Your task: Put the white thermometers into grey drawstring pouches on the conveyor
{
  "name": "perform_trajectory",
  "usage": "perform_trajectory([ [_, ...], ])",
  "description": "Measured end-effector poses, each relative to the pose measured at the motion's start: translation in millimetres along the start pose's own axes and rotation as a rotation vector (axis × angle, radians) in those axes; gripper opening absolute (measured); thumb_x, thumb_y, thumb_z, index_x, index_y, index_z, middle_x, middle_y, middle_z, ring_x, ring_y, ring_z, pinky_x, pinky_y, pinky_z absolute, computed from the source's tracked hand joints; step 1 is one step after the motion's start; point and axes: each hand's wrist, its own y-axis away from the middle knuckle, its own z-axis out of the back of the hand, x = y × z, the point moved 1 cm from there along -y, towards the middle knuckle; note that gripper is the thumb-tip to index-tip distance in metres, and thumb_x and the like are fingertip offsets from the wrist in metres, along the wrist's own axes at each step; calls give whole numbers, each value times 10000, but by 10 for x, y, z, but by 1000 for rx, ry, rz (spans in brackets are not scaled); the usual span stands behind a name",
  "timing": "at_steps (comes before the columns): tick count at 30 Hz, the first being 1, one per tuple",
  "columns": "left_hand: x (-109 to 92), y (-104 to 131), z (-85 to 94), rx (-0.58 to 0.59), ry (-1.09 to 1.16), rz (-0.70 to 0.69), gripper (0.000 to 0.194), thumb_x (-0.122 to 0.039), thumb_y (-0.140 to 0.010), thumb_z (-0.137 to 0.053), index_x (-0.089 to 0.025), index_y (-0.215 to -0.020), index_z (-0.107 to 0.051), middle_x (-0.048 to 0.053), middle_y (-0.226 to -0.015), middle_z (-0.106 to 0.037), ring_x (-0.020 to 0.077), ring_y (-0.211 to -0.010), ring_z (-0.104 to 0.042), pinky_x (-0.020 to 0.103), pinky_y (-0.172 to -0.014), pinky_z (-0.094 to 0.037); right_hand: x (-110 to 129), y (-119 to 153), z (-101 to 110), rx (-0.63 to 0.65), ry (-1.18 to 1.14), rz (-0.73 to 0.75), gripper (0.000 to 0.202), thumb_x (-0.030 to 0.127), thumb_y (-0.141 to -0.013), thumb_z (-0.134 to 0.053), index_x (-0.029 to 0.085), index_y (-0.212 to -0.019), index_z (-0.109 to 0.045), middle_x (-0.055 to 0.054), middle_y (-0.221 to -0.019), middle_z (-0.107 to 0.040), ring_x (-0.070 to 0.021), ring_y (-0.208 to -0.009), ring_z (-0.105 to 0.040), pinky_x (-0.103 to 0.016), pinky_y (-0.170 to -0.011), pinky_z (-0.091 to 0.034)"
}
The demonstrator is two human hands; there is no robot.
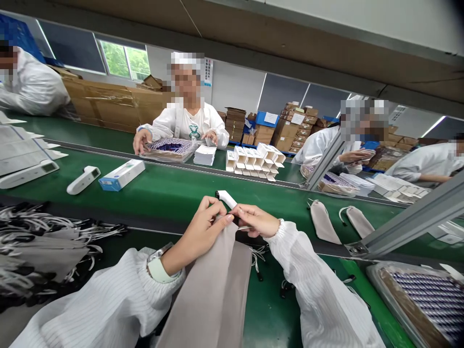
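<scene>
My left hand (203, 229) is closed on the mouth of a grey drawstring pouch (217, 290), thumb and fingers pinching the cloth. The pouch hangs down toward me over more grey cloth. Close against it, my right hand (255, 220) is closed around a white handheld thermometer (227, 199), whose dark-tipped head sticks out past the fingers. A white cord shows below the right fingers. Whether the right hand also grips the pouch edge I cannot tell.
Grey pouches with cords (47, 256) are heaped at left. Across the green belt (174, 186) lie another thermometer (83, 180), a small box (122, 175) and two pouches (324, 222). A metal post (409, 222) slants at right, beside a wrapped tray (424, 299). Co-workers sit opposite.
</scene>
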Motion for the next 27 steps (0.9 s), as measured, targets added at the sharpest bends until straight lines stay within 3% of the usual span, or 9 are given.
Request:
perform_trajectory([
  [4,-75,-31,125,57,-51,28,228,-364,-810,-390,-180,-681,-431,-4,-807,-364,119,-703,-415,197,-559,-344,-18,7,-63,18,137,55,505,610,-725,-344,147,-600,-505,71,-469,-264,-25,-359,-204,-145,-312,-172],
  [11,-427,144,499,519,43,268,377,-440,-814,-344,-173,-548,-332,-55,-510,-261,72,-426,-246,188,-399,-197,60,171,621,-887,731,600,360,462,-735,-456,155,-621,-607,7,-456,-494,-93,-429,-443,-225,-466,-348],
  [15,-501,198,488,288,425,249,359,-417,-845,-290,-185,-573,-334,-73,-481,-215,57,-375,-165,176,-348,-140,-5,102,332,-497,503,567,435,523,-712,-437,161,-895,-593,-9,-601,-563,-117,-537,-519,-228,-499,-392],
  [17,-487,204,397,186,473,113,329,-374,-859,-281,-185,-606,-374,-70,-486,-279,59,-384,-255,170,-369,-216,-27,20,-34,-210,397,515,653,493,-576,-607,187,-1131,-447,-31,-830,-594,-136,-660,-552,-231,-539,-418],
  [19,-460,209,276,226,389,-44,322,-330,-868,-279,-178,-616,-411,-54,-512,-373,71,-451,-372,181,-453,-310,-22,-50,-264,-152,371,485,674,395,-525,-678,197,-1122,-436,-26,-862,-592,-144,-700,-557,-246,-597,-436],
  [21,-391,207,142,304,235,-144,288,-311,-860,-320,-173,-649,-457,-33,-586,-466,89,-548,-448,200,-553,-357,4,-73,-189,-325,414,474,443,346,-572,-647,185,-963,-519,-22,-819,-594,-156,-718,-558,-270,-646,-441],
  [23,-243,192,1,321,78,-168,194,-297,-849,-364,-183,-793,-510,-9,-753,-536,110,-683,-494,213,-643,-375,18,-16,190,-775,508,413,349,351,-603,-606,176,-891,-515,-35,-821,-586,-179,-742,-555,-298,-670,-437],
  [25,-17,168,-150,317,-60,-155,203,-267,-856,-361,-213,-1010,-481,10,-954,-540,137,-866,-493,236,-748,-372,-27,97,689,-1248,740,93,427,372,-626,-575,189,-993,-457,-50,-855,-579,-211,-773,-553,-339,-686,-424],
  [27,231,155,-298,364,-210,-166,275,-258,-842,-403,-217,-1112,-432,35,-1099,-494,174,-1001,-440,280,-829,-348,-150,194,1113,-1386,980,-334,455,401,-661,-534,178,-1042,-425,-77,-868,-575,-238,-787,-556,-356,-671,-417],
])
